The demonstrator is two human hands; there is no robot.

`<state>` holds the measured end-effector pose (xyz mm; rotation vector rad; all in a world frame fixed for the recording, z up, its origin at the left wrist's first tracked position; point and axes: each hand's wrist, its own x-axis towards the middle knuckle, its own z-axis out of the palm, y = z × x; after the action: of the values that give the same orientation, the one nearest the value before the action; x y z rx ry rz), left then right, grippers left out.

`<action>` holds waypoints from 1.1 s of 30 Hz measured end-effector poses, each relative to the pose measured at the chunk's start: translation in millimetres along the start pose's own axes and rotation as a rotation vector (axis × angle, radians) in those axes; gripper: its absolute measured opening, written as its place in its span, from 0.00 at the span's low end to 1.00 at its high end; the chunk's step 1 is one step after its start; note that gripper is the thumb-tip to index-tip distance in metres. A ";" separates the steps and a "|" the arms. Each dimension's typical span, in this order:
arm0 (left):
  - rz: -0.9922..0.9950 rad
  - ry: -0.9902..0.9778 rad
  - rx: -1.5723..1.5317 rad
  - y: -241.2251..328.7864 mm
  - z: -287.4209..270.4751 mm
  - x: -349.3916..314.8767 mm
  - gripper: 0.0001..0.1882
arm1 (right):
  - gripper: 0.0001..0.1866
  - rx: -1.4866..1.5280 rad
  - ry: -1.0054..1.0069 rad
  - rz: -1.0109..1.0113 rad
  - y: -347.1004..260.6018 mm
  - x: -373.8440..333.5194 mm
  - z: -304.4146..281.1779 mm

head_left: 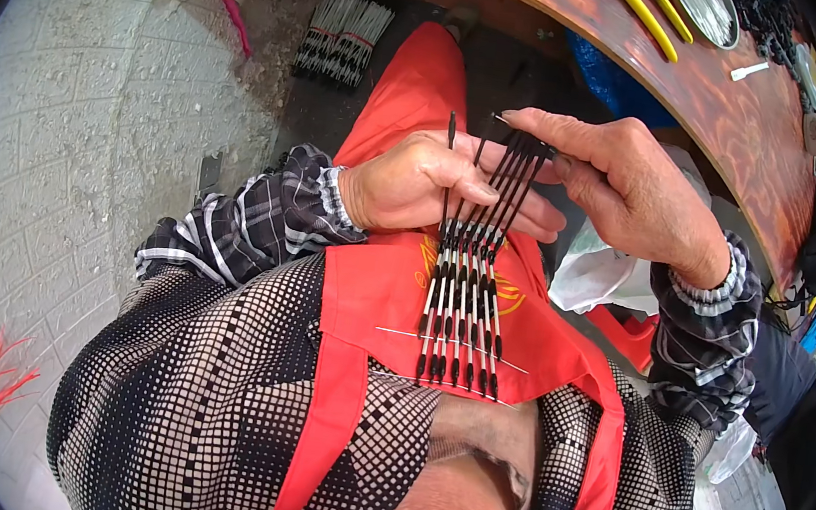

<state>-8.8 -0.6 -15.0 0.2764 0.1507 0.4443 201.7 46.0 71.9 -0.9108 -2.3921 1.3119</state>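
Rod set (pixel 463 286) over my lap, both grips at its far black ends
Left grip (pixel 421 181) part closed — thumb over the black rods, fingers spread beneath them; right grip (pixel 627 184) at the far tips, index stretched across, thumb at the right side, the two a little apart, can't tell if they're pinching; rod set lies fanned above the red apron (pixel 373 296), black-and-white rods side by side, thin cross wires (pixel 399 332) through the near end and sticking out both sides; bundle of similar rods (pixel 342 36) on the floor ahead, left of my knee; wooden surface (pixel 743 142) ahead right — yellow handles (pixel 646 18), round metal dish (pixel 709 12) and small white piece (pixel 749 71) on it
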 end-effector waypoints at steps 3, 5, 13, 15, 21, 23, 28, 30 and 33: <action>-0.032 0.015 0.060 3.1 3.4 0.6 0.29 | 0.22 -0.032 -0.004 -0.015 0.1 -1.0 -0.3; -0.033 0.018 0.058 3.2 4.0 0.8 0.29 | 0.22 -0.039 -0.009 -0.008 1.0 -1.8 -0.8; -0.041 0.016 0.068 2.3 4.3 2.6 0.32 | 0.21 -0.032 -0.019 0.006 -0.5 -0.6 -0.7; -0.030 0.011 0.048 2.5 4.5 2.9 0.28 | 0.21 0.019 -0.026 0.057 -2.4 0.2 -0.1; -0.046 0.038 0.071 2.2 3.2 4.5 0.29 | 0.27 -0.031 -0.075 0.052 -7.4 3.6 -4.1; -0.066 0.038 0.101 4.2 4.4 5.1 0.33 | 0.22 -0.013 -0.066 0.052 -8.7 4.5 -4.0; -0.087 0.038 0.135 10.1 6.8 7.3 0.34 | 0.23 -0.029 -0.067 0.027 -8.9 5.8 -6.0; -0.114 0.021 0.111 9.7 3.3 7.2 0.35 | 0.24 -0.038 -0.081 0.040 -10.0 5.2 -6.7; -0.147 0.025 0.142 13.1 4.4 6.1 0.36 | 0.24 -0.066 -0.097 0.046 -13.7 5.7 -8.2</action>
<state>-7.8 12.5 -7.4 0.3965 0.2256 0.2912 196.0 49.7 87.5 -0.9467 -2.5153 1.3301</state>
